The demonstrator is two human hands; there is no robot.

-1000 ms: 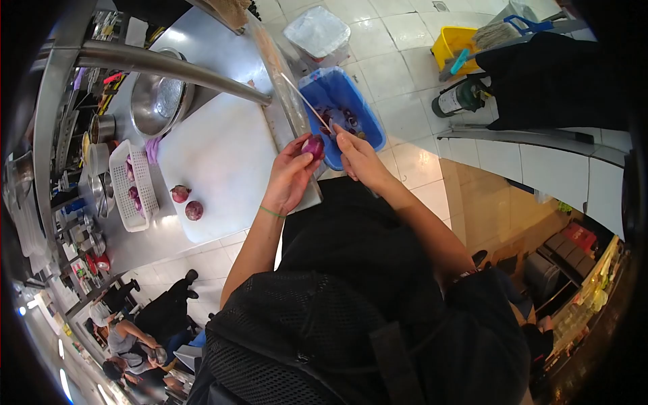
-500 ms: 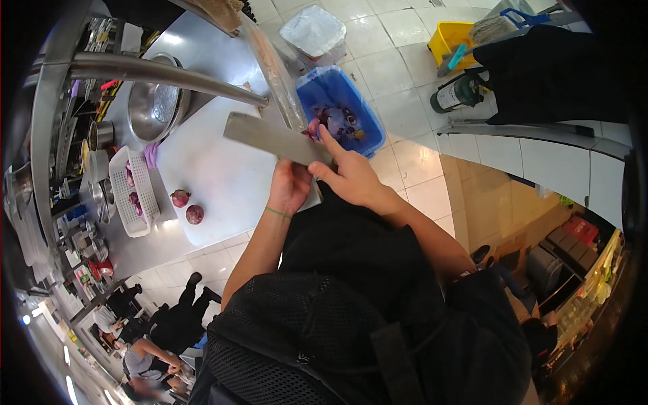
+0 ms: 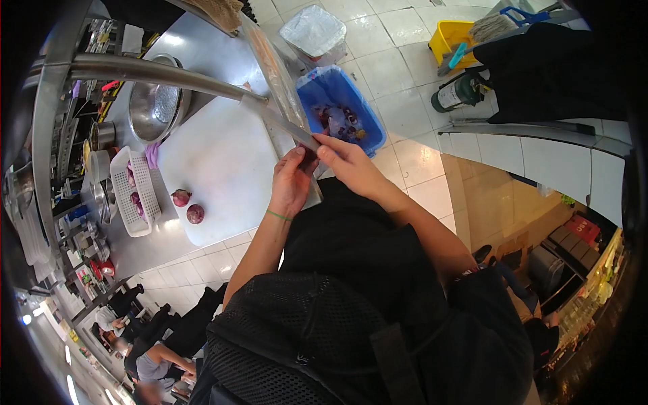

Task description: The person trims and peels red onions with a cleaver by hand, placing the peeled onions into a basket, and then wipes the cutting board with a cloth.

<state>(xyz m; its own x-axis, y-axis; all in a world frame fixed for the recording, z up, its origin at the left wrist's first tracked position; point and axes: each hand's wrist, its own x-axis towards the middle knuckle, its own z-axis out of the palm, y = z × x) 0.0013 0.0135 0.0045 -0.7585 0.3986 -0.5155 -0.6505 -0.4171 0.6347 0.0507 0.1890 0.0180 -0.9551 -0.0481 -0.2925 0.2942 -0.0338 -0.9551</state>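
Observation:
My right hand (image 3: 356,172) is closed on a cleaver (image 3: 282,124), its broad blade now seen nearly edge-on and pointing to the upper left. Close beside it, my left hand (image 3: 289,187) has its fingers wrapped round a red onion (image 3: 309,160), mostly hidden by fingers and blade. Both hands meet over the near edge of a white cutting board (image 3: 216,145). Two whole red onions, one (image 3: 181,198) just behind the other (image 3: 195,214), rest on the board's left corner. Beyond the hands, a blue bin (image 3: 375,125) on the floor contains onion skins.
Left of the board stands a white perforated basket (image 3: 154,214) holding several red onions. Steel bowls (image 3: 138,111) sit behind it, under a metal rail (image 3: 196,79). A lidded white container (image 3: 312,34) and yellow bucket (image 3: 445,37) are on the floor. Other people work at lower left.
The cleaver has turned from showing its flat side to nearly edge-on. My right hand's raised index finger has come down, and the piece of onion skin there is gone from view.

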